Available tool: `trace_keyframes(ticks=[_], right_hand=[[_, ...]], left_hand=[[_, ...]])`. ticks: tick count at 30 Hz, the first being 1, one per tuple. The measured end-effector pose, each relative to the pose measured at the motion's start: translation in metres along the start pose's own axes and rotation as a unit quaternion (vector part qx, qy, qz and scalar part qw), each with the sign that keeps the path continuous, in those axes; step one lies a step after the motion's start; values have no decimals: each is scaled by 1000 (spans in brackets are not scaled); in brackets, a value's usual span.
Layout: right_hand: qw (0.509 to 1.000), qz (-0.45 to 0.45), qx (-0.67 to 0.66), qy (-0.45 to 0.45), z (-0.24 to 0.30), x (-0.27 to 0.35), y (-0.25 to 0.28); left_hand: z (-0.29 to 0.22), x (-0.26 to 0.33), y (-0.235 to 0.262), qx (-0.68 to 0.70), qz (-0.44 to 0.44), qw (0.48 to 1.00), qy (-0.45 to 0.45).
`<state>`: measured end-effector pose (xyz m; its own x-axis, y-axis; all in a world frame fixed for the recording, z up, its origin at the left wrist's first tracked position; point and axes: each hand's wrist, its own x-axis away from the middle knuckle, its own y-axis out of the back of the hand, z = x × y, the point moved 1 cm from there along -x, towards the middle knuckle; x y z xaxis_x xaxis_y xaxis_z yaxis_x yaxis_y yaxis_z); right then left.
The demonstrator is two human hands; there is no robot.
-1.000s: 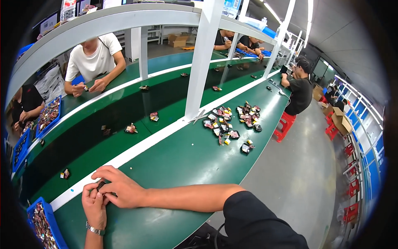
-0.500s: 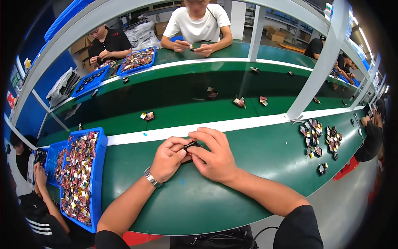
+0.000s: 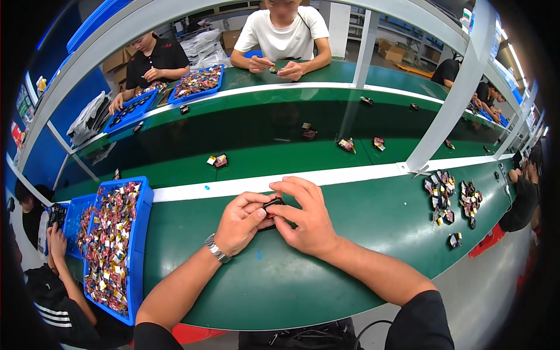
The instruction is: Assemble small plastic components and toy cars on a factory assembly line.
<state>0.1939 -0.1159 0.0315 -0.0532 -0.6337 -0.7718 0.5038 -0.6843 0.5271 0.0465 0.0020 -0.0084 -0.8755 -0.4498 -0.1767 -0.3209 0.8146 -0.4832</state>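
Observation:
My left hand [image 3: 240, 224] and my right hand [image 3: 308, 221] meet over the green worktable. Between their fingertips is a small black part [image 3: 274, 202] with a bit of red on it. The left thumb and fingers pinch it from the left. On its other side, the right thumb and forefinger press against it, with the other right fingers raised and curved. Much of the part is hidden by my fingers, so its exact kind cannot be made out.
A blue bin [image 3: 140, 233] heaped with small wired parts stands left of my arms. Piles of black parts with wires [image 3: 440, 195] lie at the right. Beyond a white rail [image 3: 204, 189], scattered parts [image 3: 346, 145] lie on a green belt [image 3: 256, 166]. A grey post [image 3: 449, 99] rises at right. Co-workers sit around.
My hands keep hold of the black part, with only slight finger shifts. Parts on the belt have drifted a little rightward. A co-worker at back left has reached a hand into a blue tray.

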Motion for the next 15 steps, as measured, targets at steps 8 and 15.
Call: trace_keyframes(ticks=[8,15], right_hand=[[997,45,-45,-39,-1,0,0],[1000,2,11,0,0,-6,-1]], left_hand=[[-3,0,-12,-48,-59,997,25],[-4,-3,-14,-39,-81,995,38]])
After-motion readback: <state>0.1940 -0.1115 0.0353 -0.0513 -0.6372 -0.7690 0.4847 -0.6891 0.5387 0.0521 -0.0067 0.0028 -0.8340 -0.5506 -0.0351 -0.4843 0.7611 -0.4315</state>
